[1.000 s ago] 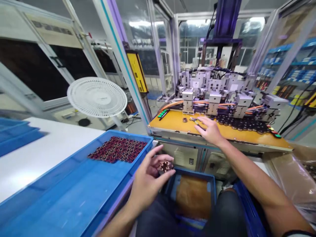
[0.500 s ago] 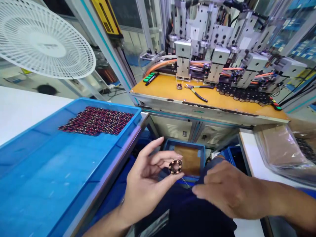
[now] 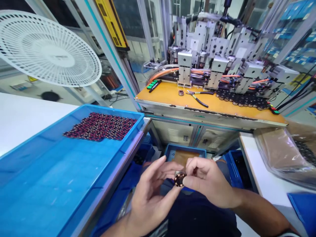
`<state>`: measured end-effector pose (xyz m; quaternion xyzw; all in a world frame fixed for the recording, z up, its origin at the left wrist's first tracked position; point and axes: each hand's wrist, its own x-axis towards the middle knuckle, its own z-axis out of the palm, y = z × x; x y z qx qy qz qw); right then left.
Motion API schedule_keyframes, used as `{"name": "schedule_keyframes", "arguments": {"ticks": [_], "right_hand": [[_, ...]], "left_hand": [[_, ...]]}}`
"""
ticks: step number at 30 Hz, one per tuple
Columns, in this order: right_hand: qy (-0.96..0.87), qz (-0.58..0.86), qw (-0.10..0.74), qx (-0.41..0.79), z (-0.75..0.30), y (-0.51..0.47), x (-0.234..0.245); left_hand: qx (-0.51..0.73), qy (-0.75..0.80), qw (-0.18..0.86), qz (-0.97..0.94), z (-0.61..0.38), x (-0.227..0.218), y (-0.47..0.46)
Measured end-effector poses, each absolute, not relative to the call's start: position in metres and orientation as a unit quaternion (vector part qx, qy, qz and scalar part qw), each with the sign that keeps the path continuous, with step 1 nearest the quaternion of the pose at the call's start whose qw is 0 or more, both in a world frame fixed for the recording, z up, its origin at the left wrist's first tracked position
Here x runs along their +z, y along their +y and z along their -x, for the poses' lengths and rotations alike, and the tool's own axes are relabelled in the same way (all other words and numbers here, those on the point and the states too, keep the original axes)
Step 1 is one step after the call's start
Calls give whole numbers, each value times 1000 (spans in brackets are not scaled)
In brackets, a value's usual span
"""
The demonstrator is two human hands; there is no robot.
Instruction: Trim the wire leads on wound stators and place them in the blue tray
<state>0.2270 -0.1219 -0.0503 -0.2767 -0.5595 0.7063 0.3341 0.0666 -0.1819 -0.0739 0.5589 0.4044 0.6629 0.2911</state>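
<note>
A small ring-shaped motor stator (image 3: pixel 179 179) with copper windings faces up in front of my body. My left hand (image 3: pixel 154 194) grips it between thumb and fingers at its left side. Against its right edge, my right hand (image 3: pixel 207 181) is closed, with the thumb tip on the rim and the index finger curled beside it. Whether a thin wire lies between the right fingertips is hidden.
A blue tray (image 3: pixel 49 184) at left holds many similar stators (image 3: pixel 102 126). On the orange machine bench (image 3: pixel 168 95) lie pliers (image 3: pixel 199 98), one stator (image 3: pixel 181 92) and a row of dark parts (image 3: pixel 243 100). A blue bin (image 3: pixel 204 152) is below; plastic-wrapped goods (image 3: pixel 278 154) lie right.
My right hand has moved left and up from beside the stator to touch its edge. The stator, in my left hand, is slightly lower in view and tilted. The view has shifted a little.
</note>
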Motion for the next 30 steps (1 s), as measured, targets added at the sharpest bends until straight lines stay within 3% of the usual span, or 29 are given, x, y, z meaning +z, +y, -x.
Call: {"name": "schedule_keyframes", "arguments": {"ticks": [4, 11, 17, 30], "right_hand": [[-452, 281, 398, 747, -227, -136, -69], [-513, 297, 324, 737, -241, -125, -54], [-467, 297, 370, 746, -244, -136, -64], [-558, 340, 239, 718, -255, -111, -32]], "left_hand": [[684, 395, 343, -508, -65, -76, -177], [662, 345, 389, -540, -69, -81, -177], [637, 313, 542, -451, -67, -84, -174], [565, 365, 606, -426, -72, -79, -172]]}}
